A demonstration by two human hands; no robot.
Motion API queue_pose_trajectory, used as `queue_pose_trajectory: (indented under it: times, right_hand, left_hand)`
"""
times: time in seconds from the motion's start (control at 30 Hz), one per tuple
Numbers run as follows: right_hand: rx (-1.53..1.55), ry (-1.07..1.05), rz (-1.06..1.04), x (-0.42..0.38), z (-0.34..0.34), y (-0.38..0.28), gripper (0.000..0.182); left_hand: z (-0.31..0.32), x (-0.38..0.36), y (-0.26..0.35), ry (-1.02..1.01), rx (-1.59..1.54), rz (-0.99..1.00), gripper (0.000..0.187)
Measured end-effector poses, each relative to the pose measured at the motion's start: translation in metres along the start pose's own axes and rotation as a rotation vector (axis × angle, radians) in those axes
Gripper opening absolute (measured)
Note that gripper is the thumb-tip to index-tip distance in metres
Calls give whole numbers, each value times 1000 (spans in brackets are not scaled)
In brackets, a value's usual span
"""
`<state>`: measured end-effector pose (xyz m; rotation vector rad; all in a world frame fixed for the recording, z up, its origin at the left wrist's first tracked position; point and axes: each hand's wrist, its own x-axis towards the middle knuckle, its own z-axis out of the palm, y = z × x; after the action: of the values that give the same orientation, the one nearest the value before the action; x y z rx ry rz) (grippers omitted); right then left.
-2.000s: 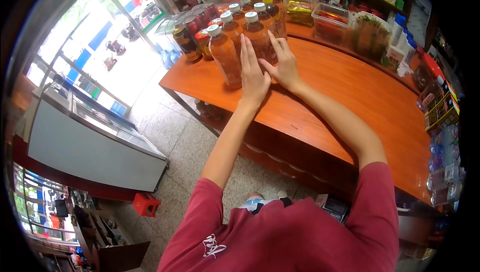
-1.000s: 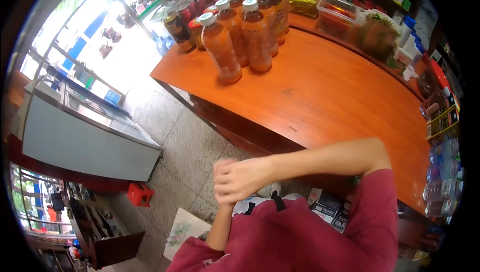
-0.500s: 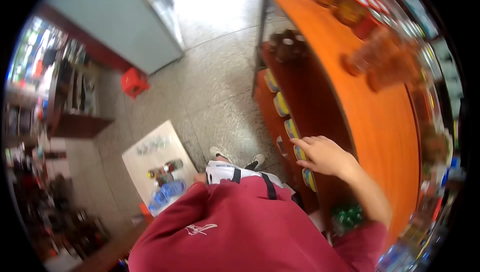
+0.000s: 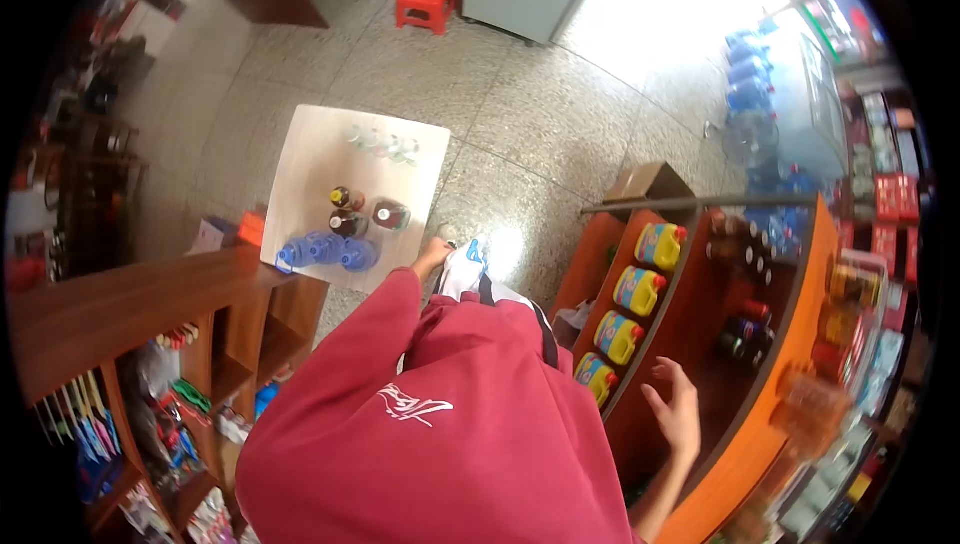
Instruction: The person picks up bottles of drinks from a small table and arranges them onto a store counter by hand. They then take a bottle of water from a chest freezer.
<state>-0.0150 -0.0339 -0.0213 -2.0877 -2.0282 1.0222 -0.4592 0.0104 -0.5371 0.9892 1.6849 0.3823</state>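
My right hand [image 4: 677,409] is held in front of the orange-brown shelf unit [image 4: 803,319], empty, with its fingers apart. Closest to it is a row of yellow jugs [image 4: 618,338] with red caps and blue labels, standing on a lower shelf. My left hand [image 4: 435,253] hangs by the white clothing at my waist, near the right edge of a pale table [image 4: 425,159]; its fingers are too small and partly hidden to read. On that table stand blue-tinted bottles [image 4: 358,254], dark bottles [image 4: 391,214] and a group of clear glasses or cups [image 4: 385,144].
A red stool [image 4: 425,2] stands beyond the table. A cardboard box [image 4: 648,182] sits by the far end of the shelf unit, where dark bottles [image 4: 740,244] also stand. Large blue water bottles [image 4: 750,84] are farther back. Brown cubbyhole shelving [image 4: 225,369] lies at left.
My view has swung to the right, bringing the table and jugs more fully into sight. My right hand has drawn back from above the jugs, with nothing in it.
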Motion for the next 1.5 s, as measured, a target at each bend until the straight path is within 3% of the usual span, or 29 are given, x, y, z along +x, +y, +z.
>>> queue_pose_trajectory:
  times: [0.1, 0.17, 0.2, 0.23, 0.27, 0.33, 0.37, 0.4, 0.5, 0.53, 0.63, 0.73, 0.8, 0.93, 1.07, 1.17, 1.2, 1.33, 1.5]
  right_hand:
    - [273, 0, 3, 81, 84, 43, 15]
    - [591, -19, 79, 144, 172, 93, 6]
    - [482, -73, 128, 173, 222, 116, 8]
    - [91, -65, -39, 190, 267, 139, 18]
    - [-112, -322, -198, 217, 316, 193, 30]
    - [-271, -548, -295, 247, 352, 204, 28]
    - [-321, -611, -323, 263, 350, 196, 27]
    - [-360, -650, -359, 281, 347, 188, 26]
    - [-381, -651, -442, 327, 328, 148, 23]
    - [-362, -637, -452, 338, 315, 113, 23]
    - [-192, -618, -250, 363, 288, 43, 20]
    - [-259, -645, -351, 417, 321, 53, 27]
    - [-261, -730, -216, 445, 326, 27, 20]
    - [-382, -855, -202, 539, 380, -9, 18]
    - [-362, -963, -455, 587, 413, -104, 20]
    - [-295, -1206, -560, 602, 449, -147, 19]
    - [-272, -1294, -602, 604, 460, -155, 18]
    - [-192, -1663, -174, 579, 491, -186, 10]
    - [-135, -1568, -164, 564, 547, -169, 14]
  left_hand:
    - [-15, 21, -18, -44, -183, -112, 32]
    - [-22, 28, -32, 15, -149, -127, 31]
    - [-31, 30, -37, 29, -136, -138, 32]
    - [-39, 30, -42, 44, -121, -149, 33]
    - [-45, 29, -52, 97, -119, -133, 36]
    - [-64, 22, -62, 87, 6, -180, 39]
    - [-76, 11, -58, 84, 67, -206, 40]
    - [-96, -23, -33, 168, -207, -335, 46]
    - [-70, -8, -118, 163, -173, -223, 52]
    - [-73, -13, -120, 142, -132, -265, 50]
    - [-68, -41, -126, 110, -102, -409, 45]
    - [-65, -61, -116, 159, -209, -494, 44]
    - [-61, -77, -108, 153, -242, -462, 45]
    - [-48, -87, -74, 359, -452, -781, 43]
    - [-63, -72, -21, 344, -571, -753, 40]
    - [-63, -44, 9, 538, -670, -696, 37]
    - [-57, -32, 14, 640, -652, -641, 28]
    - [-62, -8, 40, 860, -964, -522, 22]
    - [-82, 12, 41, 1122, -807, -595, 17]
